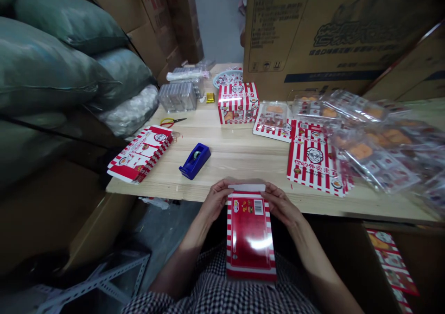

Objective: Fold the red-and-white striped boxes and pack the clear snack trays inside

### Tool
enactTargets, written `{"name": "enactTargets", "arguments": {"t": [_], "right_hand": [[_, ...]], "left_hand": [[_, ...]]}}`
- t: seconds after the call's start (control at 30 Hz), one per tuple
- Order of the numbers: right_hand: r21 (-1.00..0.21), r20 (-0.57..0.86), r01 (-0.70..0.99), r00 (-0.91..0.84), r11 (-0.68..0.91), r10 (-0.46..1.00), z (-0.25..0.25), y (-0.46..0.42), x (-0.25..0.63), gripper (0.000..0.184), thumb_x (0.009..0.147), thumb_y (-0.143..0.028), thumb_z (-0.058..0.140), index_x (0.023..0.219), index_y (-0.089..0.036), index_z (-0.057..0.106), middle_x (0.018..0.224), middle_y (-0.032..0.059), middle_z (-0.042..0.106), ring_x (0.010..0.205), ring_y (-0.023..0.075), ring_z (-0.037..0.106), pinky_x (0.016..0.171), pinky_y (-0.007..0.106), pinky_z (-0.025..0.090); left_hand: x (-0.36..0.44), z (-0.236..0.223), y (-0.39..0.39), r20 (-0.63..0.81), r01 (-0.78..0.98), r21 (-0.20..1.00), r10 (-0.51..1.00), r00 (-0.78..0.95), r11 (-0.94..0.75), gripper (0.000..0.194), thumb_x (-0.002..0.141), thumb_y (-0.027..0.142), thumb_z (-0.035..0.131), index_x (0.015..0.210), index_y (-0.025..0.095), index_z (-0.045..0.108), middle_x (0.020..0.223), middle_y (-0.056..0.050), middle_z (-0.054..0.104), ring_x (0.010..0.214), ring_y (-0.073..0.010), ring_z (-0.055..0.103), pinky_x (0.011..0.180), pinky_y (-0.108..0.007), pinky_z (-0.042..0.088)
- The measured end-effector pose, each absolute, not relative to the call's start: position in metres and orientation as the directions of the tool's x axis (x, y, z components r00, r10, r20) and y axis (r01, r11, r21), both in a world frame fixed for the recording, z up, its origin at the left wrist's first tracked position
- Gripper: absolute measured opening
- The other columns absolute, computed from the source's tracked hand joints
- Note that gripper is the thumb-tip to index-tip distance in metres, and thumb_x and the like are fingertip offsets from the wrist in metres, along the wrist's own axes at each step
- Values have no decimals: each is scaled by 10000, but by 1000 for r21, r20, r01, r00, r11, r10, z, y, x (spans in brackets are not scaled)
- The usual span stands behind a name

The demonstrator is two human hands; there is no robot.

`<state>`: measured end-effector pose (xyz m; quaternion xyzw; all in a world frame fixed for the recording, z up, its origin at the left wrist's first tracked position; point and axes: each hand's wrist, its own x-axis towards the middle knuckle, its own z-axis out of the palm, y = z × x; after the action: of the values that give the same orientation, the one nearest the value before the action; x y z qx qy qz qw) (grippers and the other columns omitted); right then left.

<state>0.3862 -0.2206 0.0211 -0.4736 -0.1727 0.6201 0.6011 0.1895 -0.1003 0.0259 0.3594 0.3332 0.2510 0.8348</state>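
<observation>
Low in the middle of the head view, a red and white striped carton (251, 240) lies over my lap, its glossy red panel and barcode facing up. My left hand (217, 200) pinches the upper left corner by the white end flap (246, 188). At the upper right corner, my right hand (280, 203) grips the same flap between thumb and fingers. On the table ahead of my left hand stands a blue tape dispenser (195, 161). A stack of flat striped cartons (313, 158) is on the table beyond my right hand.
More flat cartons (141, 154) lie at the table's left edge, near yellow-handled scissors (172, 122). An assembled striped box (238, 103) stands at the back beside clear plastic packs (178, 97). Bagged toy-food packs (375, 142) heap up on the right. Large sacks (48, 63) line the left.
</observation>
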Motion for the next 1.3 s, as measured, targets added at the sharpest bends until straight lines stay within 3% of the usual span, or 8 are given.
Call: {"name": "enactTargets", "arguments": {"t": [0.2, 0.37, 0.47, 0.63, 0.8, 0.9, 1.17, 1.3], "right_hand": [[-766, -385, -585, 85, -266, 919, 23, -218, 388, 402, 721, -376, 843, 1081, -239, 729, 1024, 55, 795, 916, 241, 747, 832, 389, 582], [-786, -351, -584, 153, -202, 924, 28, -220, 384, 324, 718, -387, 854, 1003, -241, 805, 1214, 79, 751, 1110, 268, 703, 993, 420, 534], [-805, -337, -568, 201, -171, 920, 27, -228, 382, 235, 684, -399, 881, 848, -241, 821, 1247, 79, 737, 1161, 287, 683, 994, 428, 536], [-805, -359, -551, 159, -218, 920, 28, -242, 388, 262, 753, -439, 832, 919, -238, 817, 1212, 93, 748, 1106, 276, 709, 958, 421, 551], [-875, -317, -436, 185, -212, 930, 39, -237, 398, 248, 790, -425, 813, 942, -232, 787, 1058, 61, 789, 948, 213, 736, 919, 373, 542], [-893, -311, -394, 186, -219, 932, 46, -228, 401, 344, 746, -409, 851, 1042, -254, 768, 1083, 49, 785, 952, 209, 732, 905, 368, 540], [-865, -386, -386, 103, -321, 917, 47, -214, 408, 375, 713, -493, 839, 957, -210, 812, 848, 60, 807, 706, 197, 740, 740, 340, 569], [-880, -370, -369, 134, -300, 919, 41, -215, 409, 327, 715, -457, 837, 943, -224, 818, 917, 57, 811, 826, 218, 749, 815, 366, 573]], "left_hand": [[194, 34, -98, -367, -104, 768, 567, 737, 632, 378, 740, 195, 754, 1112, 133, 764, 1091, -120, 775, 898, -205, 730, 842, -293, 536], [195, 39, -96, -359, -62, 801, 560, 747, 596, 304, 710, 158, 739, 1004, 130, 807, 1210, -144, 741, 1082, -278, 704, 912, -335, 525], [191, 34, -99, -345, -63, 813, 566, 749, 579, 244, 731, 187, 750, 962, 141, 815, 1192, -144, 748, 1077, -291, 709, 931, -362, 523], [185, 37, -106, -238, -28, 879, 487, 840, 476, 290, 866, 354, 685, 1037, 150, 803, 1292, -150, 698, 1173, -304, 664, 1038, -403, 471], [194, 41, -102, -242, 55, 939, 541, 805, 338, 322, 851, 396, 742, 1066, 157, 768, 1084, -118, 774, 982, -243, 721, 910, -354, 526], [201, 44, -93, -259, 74, 934, 516, 816, 350, 451, 803, 400, 794, 1190, 182, 714, 1110, -109, 769, 941, -228, 730, 851, -333, 544], [215, 55, -79, -302, 187, 949, 548, 780, 256, 339, 770, 416, 793, 946, 128, 811, 776, -85, 781, 687, -201, 700, 684, -294, 523], [216, 48, -82, -272, 203, 962, 582, 766, 182, 293, 782, 392, 773, 926, 141, 820, 822, -91, 787, 703, -210, 698, 669, -290, 518]]}}
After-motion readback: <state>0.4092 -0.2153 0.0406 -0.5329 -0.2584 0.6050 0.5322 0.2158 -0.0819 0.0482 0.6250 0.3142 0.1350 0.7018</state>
